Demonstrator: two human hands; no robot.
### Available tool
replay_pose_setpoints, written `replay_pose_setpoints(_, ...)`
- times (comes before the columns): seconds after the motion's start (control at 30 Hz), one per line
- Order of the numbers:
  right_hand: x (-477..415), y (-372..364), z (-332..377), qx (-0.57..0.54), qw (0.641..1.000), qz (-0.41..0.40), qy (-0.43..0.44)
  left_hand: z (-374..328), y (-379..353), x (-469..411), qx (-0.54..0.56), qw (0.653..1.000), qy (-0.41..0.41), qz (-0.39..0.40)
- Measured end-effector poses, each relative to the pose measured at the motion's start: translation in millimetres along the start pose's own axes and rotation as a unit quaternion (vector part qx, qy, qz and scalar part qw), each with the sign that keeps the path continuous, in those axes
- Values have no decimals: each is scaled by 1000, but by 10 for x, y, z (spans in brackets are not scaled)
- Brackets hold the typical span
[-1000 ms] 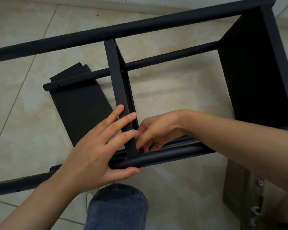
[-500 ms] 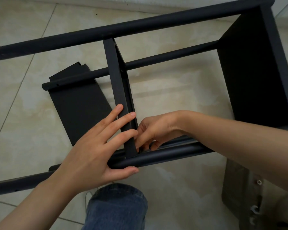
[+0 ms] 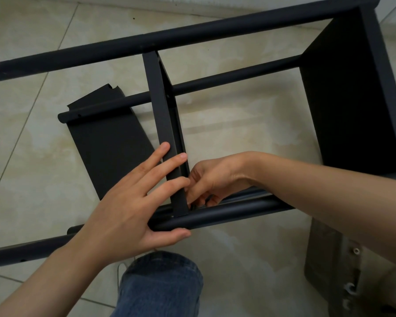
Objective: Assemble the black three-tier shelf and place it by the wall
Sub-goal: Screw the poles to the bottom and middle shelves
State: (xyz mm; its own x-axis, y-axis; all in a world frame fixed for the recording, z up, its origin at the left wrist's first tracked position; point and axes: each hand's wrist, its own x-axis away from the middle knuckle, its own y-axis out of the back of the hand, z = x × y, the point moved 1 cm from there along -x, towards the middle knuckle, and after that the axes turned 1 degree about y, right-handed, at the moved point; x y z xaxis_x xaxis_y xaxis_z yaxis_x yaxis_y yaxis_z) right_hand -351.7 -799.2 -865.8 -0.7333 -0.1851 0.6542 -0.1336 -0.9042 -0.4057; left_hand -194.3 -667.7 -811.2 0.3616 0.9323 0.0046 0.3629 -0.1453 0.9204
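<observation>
While spread left hand (image 3: 128,207) braces middle panel (image 3: 160,106), right hand (image 3: 213,179) pinches small dark part (image 3: 193,206)

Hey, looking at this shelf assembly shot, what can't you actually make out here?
All in the head view:
1. Small dark part pinched by the right hand: too small, half covered by fingers and the middle panel.
2. Where the middle panel meets the near pole: the left hand partly covers it.
3. Grey object at lower right: cut off by the right forearm and the picture's edges.
</observation>
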Motion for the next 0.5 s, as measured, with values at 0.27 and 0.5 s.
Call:
replay_pose_setpoints(0.27,15,-22,22,19,1000,9,2,8,-4,9,0,1000,-4,-1)
replay_pose_setpoints(0.5,63,-135,110,81,996,-44,-1,21,-26,9,-1,1000,-8,-13)
